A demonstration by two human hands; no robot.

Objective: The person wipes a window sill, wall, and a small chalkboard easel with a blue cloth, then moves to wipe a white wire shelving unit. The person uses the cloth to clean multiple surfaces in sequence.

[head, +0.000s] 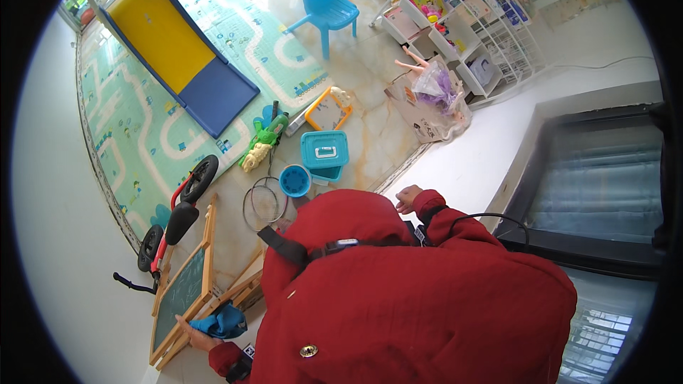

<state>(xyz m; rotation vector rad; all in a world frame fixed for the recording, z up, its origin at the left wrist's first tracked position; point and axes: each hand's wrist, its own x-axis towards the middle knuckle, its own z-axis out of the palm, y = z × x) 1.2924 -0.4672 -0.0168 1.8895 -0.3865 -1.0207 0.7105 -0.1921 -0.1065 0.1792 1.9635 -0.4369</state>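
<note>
At the lower left, my left hand (pixel 196 335) grips a bundled blue cloth (pixel 227 322) against the wooden frame of a chalkboard easel (pixel 180 294). Its fingertips reach the frame's edge, and pale marks show on the green board. My right hand (pixel 408 199) hangs beside the white wall with its fingers curled in, and nothing shows in it. A red coat (pixel 405 298) with dark straps hides much of the floor below me.
A red balance bike (pixel 181 222) leans by the left wall. Badminton rackets (pixel 265 200), a blue bucket (pixel 294 181), a teal lidded box (pixel 324 149) and toys lie ahead. Beyond are a slide (pixel 176 48), a blue chair (pixel 330 10), a doll (pixel 437 85) and a white shelf (pixel 469 37).
</note>
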